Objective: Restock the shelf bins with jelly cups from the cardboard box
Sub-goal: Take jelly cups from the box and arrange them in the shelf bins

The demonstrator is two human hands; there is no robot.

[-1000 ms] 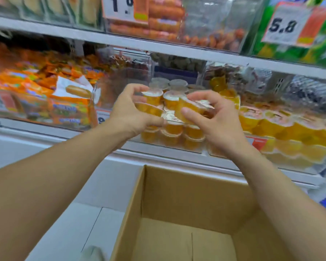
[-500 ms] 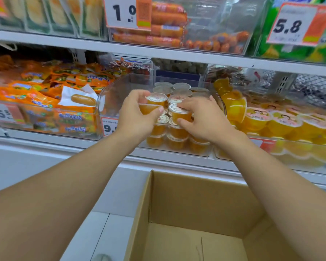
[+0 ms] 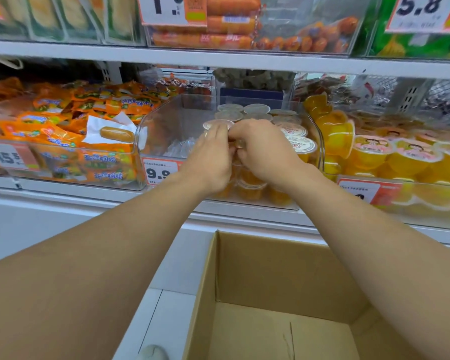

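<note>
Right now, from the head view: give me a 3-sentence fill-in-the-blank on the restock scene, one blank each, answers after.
1. Both hands, left hand and right hand, reach into the clear plastic shelf bin holding orange jelly cups with white foil lids; its price tag starts with ____.
2. The brown cardboard box below the shelf looks ____ in its visible part.
3. The bin to the left holds ____ snack packets.

Answers: 9; empty; orange

I am looking at a shop aisle. Above my hands a white shelf (image 3: 218, 58) carries price tags (image 3: 170, 10), and clear bins (image 3: 320, 141) of packaged snacks (image 3: 70, 136) sit left and right of them.
</note>
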